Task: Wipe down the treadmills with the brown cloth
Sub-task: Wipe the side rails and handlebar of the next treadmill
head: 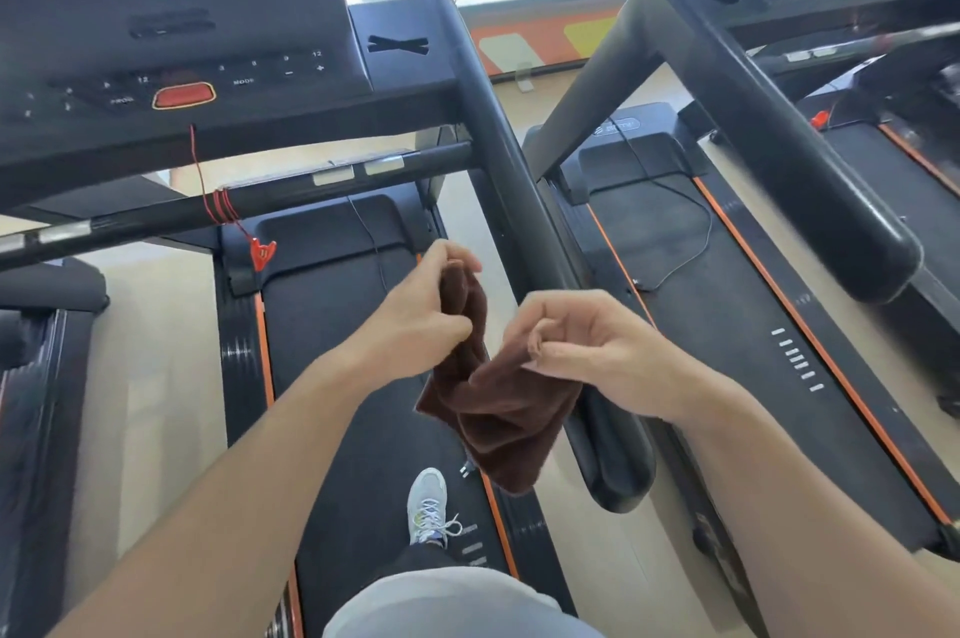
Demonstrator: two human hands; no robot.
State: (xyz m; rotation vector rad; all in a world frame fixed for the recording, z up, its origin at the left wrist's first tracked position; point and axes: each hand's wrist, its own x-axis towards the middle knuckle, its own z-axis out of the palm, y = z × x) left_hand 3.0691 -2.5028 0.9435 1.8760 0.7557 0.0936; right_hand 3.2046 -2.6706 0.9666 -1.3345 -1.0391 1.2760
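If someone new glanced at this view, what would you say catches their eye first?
Most likely the brown cloth hanging mid-frame, gripped by the left hand at its top and pinched by the right hand lower down, above the treadmill belt. Next, the red stop button on the console at upper left, with the red safety clip dangling beneath it.
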